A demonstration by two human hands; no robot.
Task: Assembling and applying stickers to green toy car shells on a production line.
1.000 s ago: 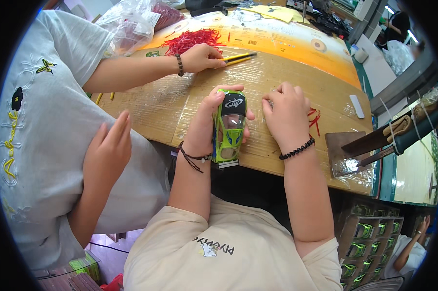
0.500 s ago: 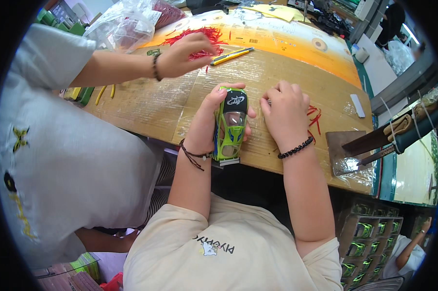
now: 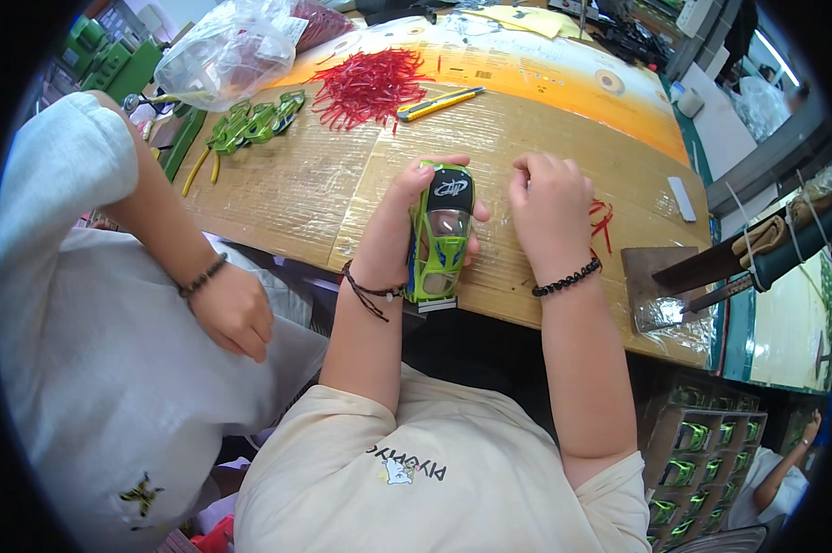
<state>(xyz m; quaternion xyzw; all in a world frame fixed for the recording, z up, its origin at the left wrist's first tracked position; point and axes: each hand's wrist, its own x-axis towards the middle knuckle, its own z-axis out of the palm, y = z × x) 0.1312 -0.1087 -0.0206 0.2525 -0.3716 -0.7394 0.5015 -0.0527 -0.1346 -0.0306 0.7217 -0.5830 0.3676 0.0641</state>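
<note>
A lime-green toy car body (image 3: 442, 241) with a black front panel and clear windows lies along my left hand (image 3: 390, 221). My left fingers wrap round it near the table's front edge. To its right, apart from the car, my right hand (image 3: 552, 207) rests low over the cardboard with its fingers curled in. Whatever those fingers may hold is hidden. Several thin red strips (image 3: 604, 226) lie just right of my right wrist.
Beyond my hands lie a heap of red strips (image 3: 370, 88), a yellow utility knife (image 3: 442, 103) and green car parts (image 3: 254, 124). A metal stand with dark bars (image 3: 748, 253) rises at the right. A co-worker's hand (image 3: 236, 313) hangs at the left. Boxed green cars (image 3: 697, 461) stand lower right.
The co-worker's arm has drawn back from above the red heap to their side, uncovering the heap and the green parts. My right hand has shifted slightly right; my left still holds the toy car.
</note>
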